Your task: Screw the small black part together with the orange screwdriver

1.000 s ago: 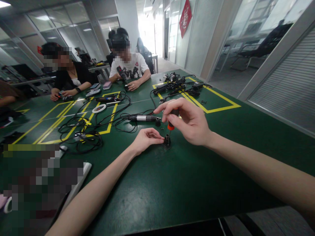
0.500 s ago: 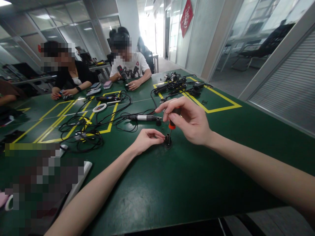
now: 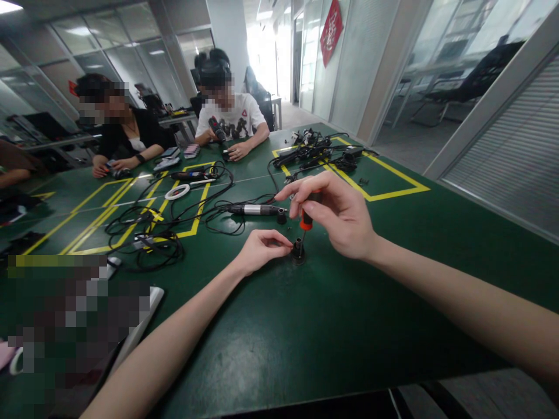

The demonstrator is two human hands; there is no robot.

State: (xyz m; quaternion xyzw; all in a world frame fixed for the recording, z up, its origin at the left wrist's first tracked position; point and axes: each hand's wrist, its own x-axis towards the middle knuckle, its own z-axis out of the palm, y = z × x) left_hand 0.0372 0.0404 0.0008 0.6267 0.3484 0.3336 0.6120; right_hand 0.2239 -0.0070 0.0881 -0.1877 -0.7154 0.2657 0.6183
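Right hand (image 3: 338, 221): fingers are curling round the screwdriver (image 3: 306, 219), thumb and forefinger pinching its handle
Screwdriver: standing almost upright, leaning slightly right, its tip going down into the part (image 3: 298, 251)
Left hand (image 3: 259, 249): fingertips are pressing together on the part's left side, pinching it
Part: small, black and round, sitting upright on the green table (image 3: 305, 331) between both hands, in front of the person
Behind the hands: a silver-barrelled tool (image 3: 253, 209) is lying on its side, a small black cap (image 3: 282, 217) just beside its nose
Further left: black cables (image 3: 144, 235) are sprawling over yellow tape (image 3: 198, 203), a white ring (image 3: 176, 191) lying among them
Far side: two people are sitting, one in a white shirt (image 3: 233, 119) holding a black tool, one in black (image 3: 131, 137) resting both hands on the table
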